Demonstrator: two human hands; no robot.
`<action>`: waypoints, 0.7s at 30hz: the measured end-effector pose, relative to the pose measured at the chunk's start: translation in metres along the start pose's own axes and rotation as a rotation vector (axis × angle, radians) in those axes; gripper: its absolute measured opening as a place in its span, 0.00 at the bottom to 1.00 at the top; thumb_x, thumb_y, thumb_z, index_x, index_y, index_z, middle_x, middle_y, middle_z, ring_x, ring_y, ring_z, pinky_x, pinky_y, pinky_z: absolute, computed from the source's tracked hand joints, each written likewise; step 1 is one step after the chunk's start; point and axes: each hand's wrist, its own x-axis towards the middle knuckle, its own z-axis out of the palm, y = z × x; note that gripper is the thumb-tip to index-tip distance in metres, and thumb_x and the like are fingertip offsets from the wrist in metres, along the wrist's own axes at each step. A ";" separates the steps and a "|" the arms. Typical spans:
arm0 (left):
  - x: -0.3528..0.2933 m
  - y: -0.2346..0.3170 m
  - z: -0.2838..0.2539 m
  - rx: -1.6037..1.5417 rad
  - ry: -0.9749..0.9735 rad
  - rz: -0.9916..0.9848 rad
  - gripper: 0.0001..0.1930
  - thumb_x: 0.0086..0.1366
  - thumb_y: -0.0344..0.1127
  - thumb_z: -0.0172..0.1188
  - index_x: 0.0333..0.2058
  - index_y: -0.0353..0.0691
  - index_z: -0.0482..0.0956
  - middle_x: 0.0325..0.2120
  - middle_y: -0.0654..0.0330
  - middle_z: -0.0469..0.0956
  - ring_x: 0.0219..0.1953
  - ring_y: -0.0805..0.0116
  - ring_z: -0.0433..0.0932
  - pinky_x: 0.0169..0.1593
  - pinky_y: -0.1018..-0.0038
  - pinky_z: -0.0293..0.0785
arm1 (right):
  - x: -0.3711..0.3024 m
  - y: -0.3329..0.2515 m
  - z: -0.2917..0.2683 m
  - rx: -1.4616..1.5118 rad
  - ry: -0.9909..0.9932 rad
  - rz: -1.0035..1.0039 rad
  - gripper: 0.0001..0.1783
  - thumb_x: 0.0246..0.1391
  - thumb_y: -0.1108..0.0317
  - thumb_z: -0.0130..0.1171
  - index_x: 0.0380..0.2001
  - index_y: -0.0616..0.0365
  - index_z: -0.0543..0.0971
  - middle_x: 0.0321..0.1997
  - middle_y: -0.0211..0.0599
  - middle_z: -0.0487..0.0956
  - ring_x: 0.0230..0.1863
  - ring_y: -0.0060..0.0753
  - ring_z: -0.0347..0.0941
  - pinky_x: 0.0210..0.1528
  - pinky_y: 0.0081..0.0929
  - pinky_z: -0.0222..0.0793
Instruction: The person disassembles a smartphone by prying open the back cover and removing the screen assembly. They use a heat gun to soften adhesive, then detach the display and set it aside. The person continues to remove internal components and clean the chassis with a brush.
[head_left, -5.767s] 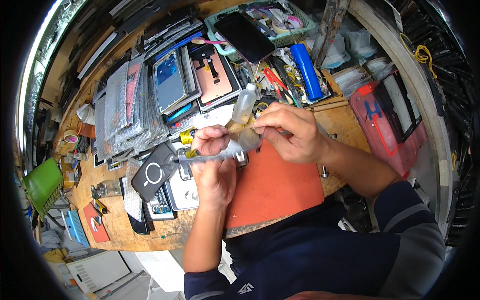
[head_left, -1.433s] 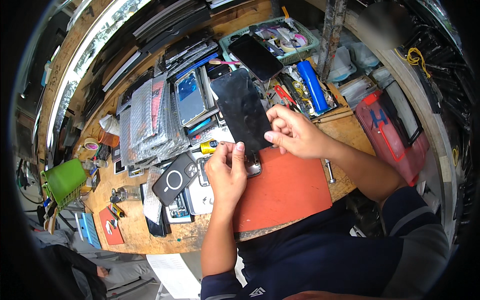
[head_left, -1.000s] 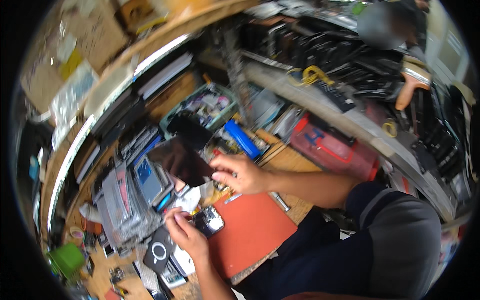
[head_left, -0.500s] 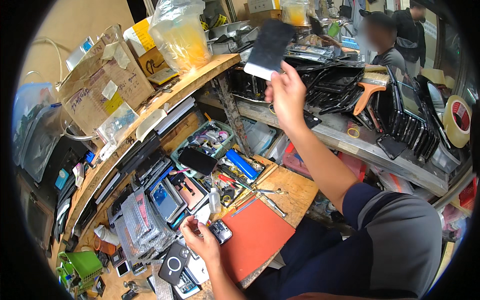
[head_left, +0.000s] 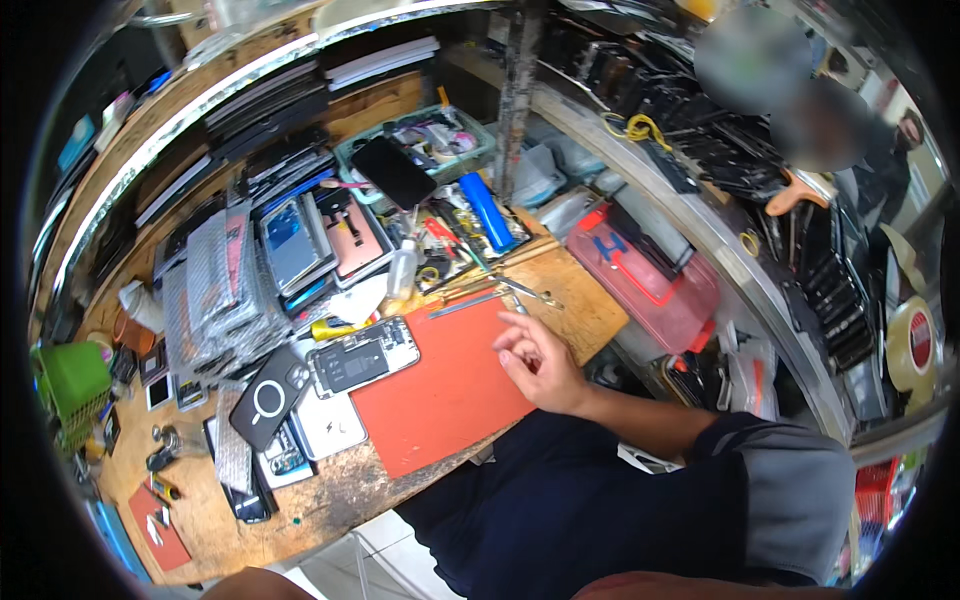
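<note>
From my feed, the only hand showing was the right hand (head_left: pixel 540 365), resting at the right edge of the red work mat (head_left: pixel 445 395) on the wooden bench (head_left: pixel 340 495). Its grip was released, fingers loosely curled, holding nothing. The left hand wasn't anywhere in view. The opened phone (head_left: pixel 362 355) lay flat, insides up, just off the mat's upper left corner, well apart from the hand. A black case with a white ring (head_left: pixel 268 398) sat just left of that phone. Past the mat's top edge there were tweezers (head_left: pixel 528 292), a small clear bottle (head_left: pixel 402 272) and a blue cylinder (head_left: pixel 487 211). A red plastic box (head_left: pixel 640 275) stood right of the mat.
</note>
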 end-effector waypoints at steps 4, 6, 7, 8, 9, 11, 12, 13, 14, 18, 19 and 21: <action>0.003 0.010 0.003 0.018 -0.016 -0.009 0.04 0.70 0.27 0.60 0.42 0.37 0.80 0.39 0.60 0.76 0.40 0.68 0.75 0.47 0.71 0.73 | -0.003 -0.016 0.012 -0.281 -0.083 -0.183 0.25 0.62 0.79 0.62 0.62 0.64 0.75 0.39 0.39 0.83 0.30 0.23 0.79 0.33 0.24 0.76; 0.006 0.009 0.015 -0.010 -0.009 0.013 0.04 0.69 0.28 0.60 0.41 0.37 0.80 0.39 0.60 0.76 0.40 0.68 0.75 0.47 0.71 0.73 | 0.003 -0.013 0.003 -0.395 -0.075 -0.291 0.21 0.60 0.76 0.65 0.57 0.62 0.80 0.34 0.39 0.83 0.30 0.36 0.83 0.33 0.34 0.78; 0.006 0.008 0.019 -0.012 -0.013 0.020 0.04 0.69 0.28 0.60 0.41 0.37 0.80 0.39 0.60 0.76 0.40 0.68 0.75 0.47 0.71 0.73 | 0.008 -0.011 0.003 -0.365 -0.007 -0.384 0.17 0.60 0.75 0.65 0.53 0.61 0.82 0.33 0.40 0.82 0.30 0.37 0.83 0.34 0.35 0.78; 0.006 0.007 0.019 -0.012 -0.009 0.017 0.04 0.69 0.28 0.60 0.41 0.37 0.80 0.39 0.60 0.76 0.40 0.67 0.75 0.47 0.70 0.73 | 0.016 -0.012 -0.005 -0.455 0.003 -0.426 0.15 0.61 0.75 0.64 0.51 0.61 0.82 0.34 0.42 0.82 0.31 0.38 0.83 0.34 0.36 0.79; 0.005 0.007 0.015 -0.007 -0.013 -0.004 0.04 0.69 0.28 0.60 0.41 0.37 0.80 0.39 0.60 0.76 0.40 0.67 0.75 0.47 0.70 0.73 | 0.012 -0.012 -0.007 -0.532 0.002 -0.412 0.13 0.61 0.75 0.64 0.50 0.61 0.83 0.35 0.44 0.83 0.31 0.40 0.83 0.35 0.36 0.79; 0.016 0.006 0.007 -0.002 0.003 0.014 0.04 0.69 0.29 0.60 0.41 0.37 0.80 0.38 0.60 0.76 0.40 0.67 0.75 0.46 0.70 0.73 | 0.017 -0.008 0.000 -0.506 0.027 -0.399 0.12 0.62 0.76 0.63 0.48 0.62 0.83 0.38 0.48 0.84 0.35 0.46 0.84 0.38 0.40 0.80; 0.017 0.010 0.005 0.001 -0.016 0.000 0.04 0.69 0.29 0.60 0.40 0.38 0.80 0.38 0.60 0.76 0.39 0.66 0.75 0.46 0.70 0.73 | 0.019 -0.007 -0.006 -0.511 0.004 -0.386 0.12 0.62 0.76 0.62 0.48 0.62 0.83 0.39 0.48 0.85 0.38 0.47 0.85 0.41 0.40 0.81; 0.008 0.013 0.003 0.002 -0.035 -0.029 0.04 0.69 0.29 0.60 0.40 0.38 0.80 0.38 0.60 0.76 0.39 0.66 0.75 0.46 0.70 0.73 | 0.009 -0.007 -0.008 -0.525 0.001 -0.349 0.12 0.61 0.75 0.63 0.48 0.62 0.84 0.39 0.49 0.85 0.40 0.49 0.86 0.44 0.40 0.81; 0.007 0.014 0.011 0.008 -0.030 -0.006 0.04 0.69 0.29 0.60 0.40 0.38 0.80 0.38 0.59 0.76 0.39 0.66 0.75 0.46 0.69 0.73 | 0.018 -0.005 -0.019 -0.540 0.023 -0.357 0.11 0.61 0.75 0.63 0.47 0.63 0.84 0.40 0.50 0.86 0.43 0.50 0.86 0.48 0.40 0.82; 0.013 0.005 0.017 -0.042 -0.016 -0.027 0.04 0.68 0.30 0.60 0.40 0.38 0.81 0.38 0.59 0.76 0.39 0.65 0.76 0.46 0.69 0.74 | 0.005 -0.010 -0.022 -0.571 0.062 -0.295 0.09 0.60 0.74 0.65 0.43 0.63 0.85 0.31 0.46 0.82 0.32 0.43 0.81 0.37 0.37 0.76; 0.008 0.010 0.007 -0.025 -0.041 -0.052 0.04 0.68 0.30 0.60 0.39 0.38 0.81 0.37 0.59 0.77 0.39 0.64 0.76 0.45 0.69 0.74 | -0.046 -0.009 0.017 -0.518 0.029 -0.189 0.09 0.60 0.74 0.65 0.44 0.63 0.85 0.32 0.45 0.82 0.32 0.44 0.81 0.38 0.38 0.76; 0.007 0.012 0.010 -0.006 -0.021 -0.030 0.04 0.68 0.31 0.60 0.39 0.38 0.81 0.37 0.59 0.77 0.39 0.64 0.76 0.45 0.68 0.74 | 0.020 -0.008 -0.021 -0.648 -0.011 -0.425 0.10 0.60 0.74 0.65 0.45 0.62 0.85 0.33 0.45 0.83 0.33 0.46 0.81 0.39 0.39 0.78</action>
